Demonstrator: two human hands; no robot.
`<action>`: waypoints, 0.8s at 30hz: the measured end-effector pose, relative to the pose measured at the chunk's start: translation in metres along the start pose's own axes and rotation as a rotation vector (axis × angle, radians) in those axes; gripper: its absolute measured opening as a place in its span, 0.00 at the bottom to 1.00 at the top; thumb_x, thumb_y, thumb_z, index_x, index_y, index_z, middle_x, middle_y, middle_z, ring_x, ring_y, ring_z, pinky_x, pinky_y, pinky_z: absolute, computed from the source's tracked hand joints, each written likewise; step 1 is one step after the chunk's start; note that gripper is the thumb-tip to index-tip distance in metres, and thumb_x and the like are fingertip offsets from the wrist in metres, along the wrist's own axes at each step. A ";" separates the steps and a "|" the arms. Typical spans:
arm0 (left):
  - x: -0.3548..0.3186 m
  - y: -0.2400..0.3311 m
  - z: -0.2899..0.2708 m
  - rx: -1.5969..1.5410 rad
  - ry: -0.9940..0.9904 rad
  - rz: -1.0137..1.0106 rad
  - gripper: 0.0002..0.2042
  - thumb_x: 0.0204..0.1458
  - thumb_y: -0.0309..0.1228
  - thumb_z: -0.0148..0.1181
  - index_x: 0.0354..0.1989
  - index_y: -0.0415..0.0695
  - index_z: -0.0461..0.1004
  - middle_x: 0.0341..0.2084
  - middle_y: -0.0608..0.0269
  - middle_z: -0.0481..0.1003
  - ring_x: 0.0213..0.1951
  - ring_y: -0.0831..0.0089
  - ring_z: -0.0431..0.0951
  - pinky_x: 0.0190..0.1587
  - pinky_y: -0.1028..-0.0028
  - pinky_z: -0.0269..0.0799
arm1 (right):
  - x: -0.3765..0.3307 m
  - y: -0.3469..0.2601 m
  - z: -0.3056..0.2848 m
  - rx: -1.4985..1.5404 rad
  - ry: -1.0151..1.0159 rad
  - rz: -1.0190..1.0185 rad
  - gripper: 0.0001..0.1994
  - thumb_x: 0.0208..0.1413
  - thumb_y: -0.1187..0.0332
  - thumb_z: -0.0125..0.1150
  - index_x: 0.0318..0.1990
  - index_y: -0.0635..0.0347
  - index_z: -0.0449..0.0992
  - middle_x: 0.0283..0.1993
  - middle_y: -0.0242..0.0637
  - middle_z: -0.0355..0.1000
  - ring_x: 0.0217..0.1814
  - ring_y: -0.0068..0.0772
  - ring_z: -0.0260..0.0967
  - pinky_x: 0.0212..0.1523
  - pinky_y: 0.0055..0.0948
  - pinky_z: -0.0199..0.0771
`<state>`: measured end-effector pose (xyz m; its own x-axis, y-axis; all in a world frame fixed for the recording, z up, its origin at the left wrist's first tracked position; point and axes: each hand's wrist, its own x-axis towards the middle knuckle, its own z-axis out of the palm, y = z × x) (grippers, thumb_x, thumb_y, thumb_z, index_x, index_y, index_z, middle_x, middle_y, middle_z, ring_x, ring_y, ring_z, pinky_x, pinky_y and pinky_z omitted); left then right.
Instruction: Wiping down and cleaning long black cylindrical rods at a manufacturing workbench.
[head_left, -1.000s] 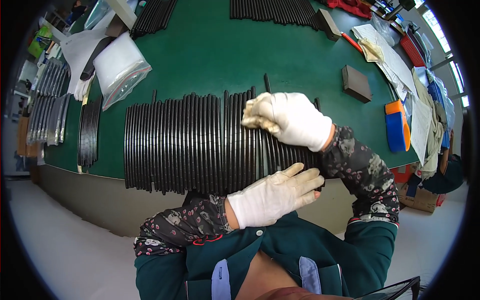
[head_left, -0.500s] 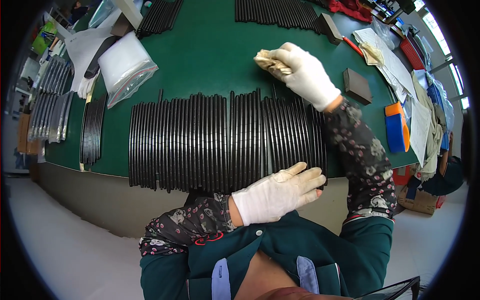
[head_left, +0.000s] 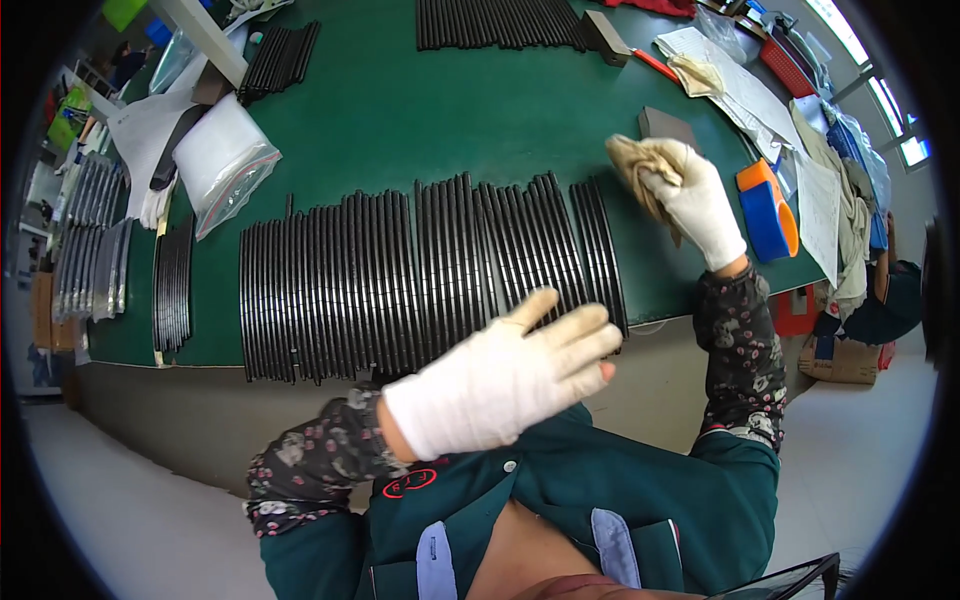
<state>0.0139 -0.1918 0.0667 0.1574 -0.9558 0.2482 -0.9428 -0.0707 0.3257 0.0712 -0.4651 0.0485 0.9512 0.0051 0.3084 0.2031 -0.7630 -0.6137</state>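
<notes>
Wiping black rods [head_left: 345, 285], ranked along the near edge of the green tabletop [head_left: 400, 120], seems the step in hand. The gloved right hand [head_left: 697, 205] grips a bunched cloth [head_left: 640, 172] to their right; the left hand [head_left: 510, 372] splays, unladen, over them, contact unclear. Another stroke would need cloth pressed onto rods.

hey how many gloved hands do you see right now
2. The left hand, fingers spread, covers the near ends of some black rods from view; the right hand, right of the rods, grips a bunched cloth. Other people's hands may be hidden.
</notes>
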 end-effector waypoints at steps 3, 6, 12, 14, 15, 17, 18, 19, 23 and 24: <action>-0.004 -0.029 -0.032 0.196 -0.095 -0.104 0.23 0.44 0.27 0.58 0.53 0.43 0.68 0.57 0.55 0.65 0.62 0.56 0.63 0.58 0.54 0.61 | -0.042 0.018 -0.007 0.064 0.053 0.171 0.13 0.51 0.73 0.61 0.45 0.64 0.74 0.39 0.42 0.76 0.42 0.32 0.74 0.46 0.26 0.71; 0.009 -0.077 -0.040 0.312 -0.077 -0.123 0.26 0.45 0.28 0.60 0.56 0.43 0.66 0.61 0.57 0.62 0.64 0.53 0.59 0.61 0.52 0.59 | -0.069 0.023 -0.005 0.234 0.053 0.297 0.15 0.51 0.78 0.59 0.48 0.66 0.71 0.44 0.35 0.73 0.47 0.23 0.68 0.52 0.22 0.66; 0.048 -0.127 0.012 0.288 -0.186 -0.041 0.28 0.54 0.36 0.54 0.64 0.50 0.58 0.67 0.58 0.54 0.68 0.54 0.52 0.66 0.51 0.52 | -0.066 0.017 0.006 0.150 0.031 0.090 0.12 0.50 0.81 0.60 0.43 0.65 0.71 0.38 0.32 0.70 0.41 0.21 0.68 0.45 0.21 0.68; 0.058 -0.127 0.022 0.309 -0.139 0.001 0.26 0.56 0.37 0.52 0.64 0.50 0.59 0.66 0.59 0.55 0.68 0.56 0.52 0.66 0.50 0.51 | -0.070 0.019 0.010 0.322 -0.018 0.117 0.09 0.51 0.81 0.59 0.41 0.66 0.72 0.37 0.33 0.68 0.38 0.21 0.68 0.38 0.22 0.71; 0.064 -0.125 0.024 0.298 -0.147 -0.017 0.25 0.56 0.38 0.51 0.63 0.49 0.59 0.66 0.60 0.55 0.68 0.56 0.52 0.66 0.49 0.51 | -0.073 0.020 0.011 0.331 -0.026 0.083 0.11 0.48 0.79 0.62 0.41 0.64 0.73 0.36 0.36 0.69 0.38 0.30 0.68 0.40 0.25 0.70; 0.071 -0.124 0.029 0.286 -0.155 -0.039 0.24 0.57 0.38 0.50 0.63 0.49 0.59 0.66 0.60 0.56 0.68 0.57 0.52 0.66 0.49 0.50 | -0.075 0.011 0.014 0.313 -0.042 0.020 0.13 0.45 0.77 0.65 0.41 0.62 0.75 0.34 0.39 0.70 0.38 0.39 0.69 0.42 0.30 0.69; 0.072 -0.124 0.031 0.251 -0.138 -0.057 0.24 0.57 0.38 0.50 0.62 0.49 0.60 0.65 0.60 0.57 0.68 0.58 0.52 0.66 0.50 0.50 | -0.076 0.008 0.017 0.339 -0.042 -0.004 0.14 0.45 0.76 0.66 0.41 0.61 0.75 0.34 0.39 0.70 0.37 0.40 0.69 0.42 0.30 0.69; 0.073 -0.125 0.032 0.216 -0.120 -0.076 0.23 0.57 0.37 0.50 0.61 0.48 0.61 0.65 0.61 0.57 0.68 0.59 0.52 0.67 0.51 0.49 | -0.074 0.004 0.018 0.300 -0.051 -0.048 0.14 0.45 0.75 0.66 0.41 0.61 0.75 0.35 0.39 0.70 0.38 0.41 0.69 0.42 0.31 0.69; 0.074 -0.126 0.033 0.150 -0.088 -0.087 0.20 0.55 0.34 0.52 0.57 0.48 0.65 0.63 0.62 0.60 0.68 0.60 0.52 0.68 0.53 0.48 | -0.074 -0.009 0.025 0.086 -0.103 -0.354 0.13 0.43 0.73 0.65 0.39 0.56 0.74 0.37 0.37 0.71 0.39 0.45 0.69 0.40 0.36 0.72; 0.075 -0.125 0.032 0.136 -0.086 -0.086 0.19 0.54 0.33 0.53 0.56 0.48 0.66 0.63 0.62 0.60 0.68 0.59 0.52 0.68 0.52 0.48 | -0.077 -0.016 0.024 0.075 -0.181 -0.406 0.14 0.42 0.73 0.66 0.39 0.55 0.74 0.38 0.36 0.72 0.39 0.44 0.70 0.40 0.36 0.72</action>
<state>0.1341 -0.2636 0.0151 0.2192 -0.9649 0.1444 -0.9589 -0.1857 0.2145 0.0005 -0.4380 0.0170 0.8148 0.4128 0.4072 0.5784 -0.6265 -0.5224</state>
